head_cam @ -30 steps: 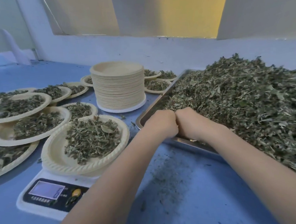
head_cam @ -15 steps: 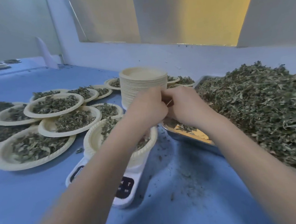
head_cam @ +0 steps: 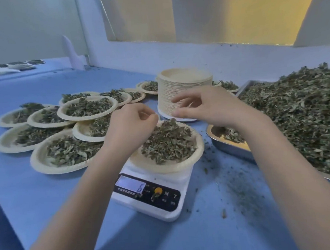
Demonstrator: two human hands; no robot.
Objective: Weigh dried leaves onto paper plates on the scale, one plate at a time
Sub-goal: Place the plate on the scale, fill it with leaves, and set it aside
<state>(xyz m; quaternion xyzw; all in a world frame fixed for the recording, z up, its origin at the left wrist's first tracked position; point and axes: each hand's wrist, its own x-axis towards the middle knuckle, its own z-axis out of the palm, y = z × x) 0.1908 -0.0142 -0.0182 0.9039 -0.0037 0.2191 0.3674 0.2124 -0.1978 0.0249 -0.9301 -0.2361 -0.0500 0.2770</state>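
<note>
Sitting nearest on the blue table point(head_cam: 38, 192) is the white scale point(head_cam: 153, 194), its display showing a digit I cannot read with confidence. On its platform rests the current paper plate point(head_cam: 182, 165), heaped with dried leaves point(head_cam: 167, 142). Both hands hover just above that plate. The left hand point(head_cam: 130, 125) has its fingers curled loosely inward; whether they pinch a few leaves I cannot tell. The right hand point(head_cam: 208, 108) has its fingers spread and relaxed, holding nothing visible.

Judging by the heap, this portion looks nearly or fully weighed, with only fine trimming left before the plate comes off. To the left lie about 10 filled plates point(head_cam: 87, 110), overlapping at their rims, so much is done. Just beyond the hands stands a tall stack of empty plates point(head_cam: 184, 84), and the metal tray point(head_cam: 226, 149) on the right holds a large leaf pile point(head_cam: 296, 111), so plenty remains.

Room is tight: the tray's corner sits just beside the scale, and filled plates crowd its left. Open table lies near the front and far left.
</note>
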